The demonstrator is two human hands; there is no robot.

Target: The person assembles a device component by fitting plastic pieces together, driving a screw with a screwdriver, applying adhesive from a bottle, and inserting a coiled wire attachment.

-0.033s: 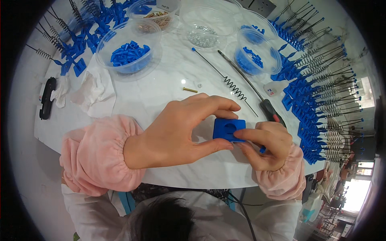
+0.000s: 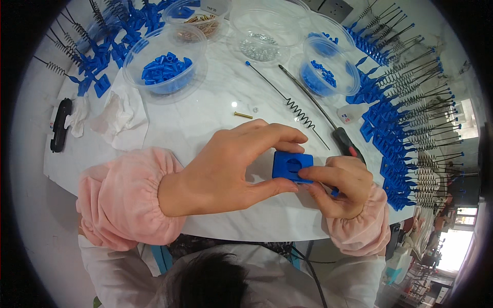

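A small square blue plastic block (image 2: 280, 165) with a round recess in its top is held low over the white table. My left hand (image 2: 231, 167) grips it from the left, thumb on the near edge and fingers on the far edge. Thumb and forefinger of my right hand (image 2: 341, 182) pinch its near right corner. Under the right palm a bit of blue plastic (image 2: 335, 191) shows; whether it joins the block I cannot tell. Beyond my hands lie a brass screw (image 2: 243, 115), a small nut (image 2: 256, 110) and a black spring rod (image 2: 298, 110) with a blue tip.
A screwdriver (image 2: 336, 131) lies right of the rod, near a small white bottle (image 2: 352, 112). Clear tubs hold blue sleeves (image 2: 165, 68), brass screws (image 2: 203, 24), nuts (image 2: 259, 47) and blue caps (image 2: 323, 74). Blue spring-rod assemblies (image 2: 393, 138) crowd the right edge. Tissues (image 2: 120, 120) lie left.
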